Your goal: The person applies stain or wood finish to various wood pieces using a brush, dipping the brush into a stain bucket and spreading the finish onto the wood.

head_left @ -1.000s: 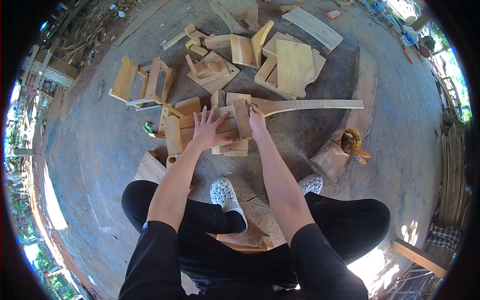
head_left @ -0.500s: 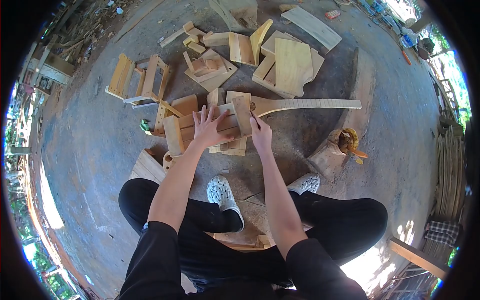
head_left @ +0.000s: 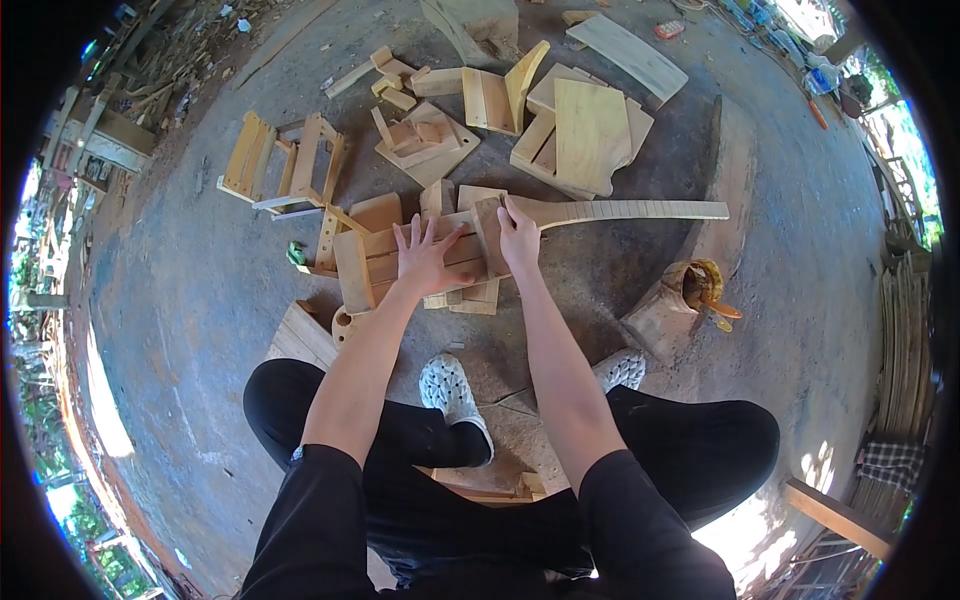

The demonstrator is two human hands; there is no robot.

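Outdoors, seated on bare ground, a person in black trousers [head_left: 690, 450] and white perforated clogs [head_left: 450, 392] leans over a slatted wooden assembly [head_left: 384, 250] at the centre of the frame. The left hand [head_left: 427, 264], fingers spread wide, lies across the slats. Just beside it, well clear of touching, the right hand [head_left: 518, 242] is set against the assembly's right end board [head_left: 487, 240], its fingers bent; whether they are clamped on the board or on something small cannot be told. The left end board [head_left: 354, 272] stands free of either hand.

A long wooden neck [head_left: 640, 210] marked with cross lines stretches from behind the right hand toward the right of the frame. At upper left sits a slatted wooden frame [head_left: 285, 165] with legs; at upper centre, a pale flat board [head_left: 590, 130] lies atop other timber. Right of centre, orange-handled tools [head_left: 722, 308] jut from a round container [head_left: 700, 270] near a worn wooden block [head_left: 655, 322].
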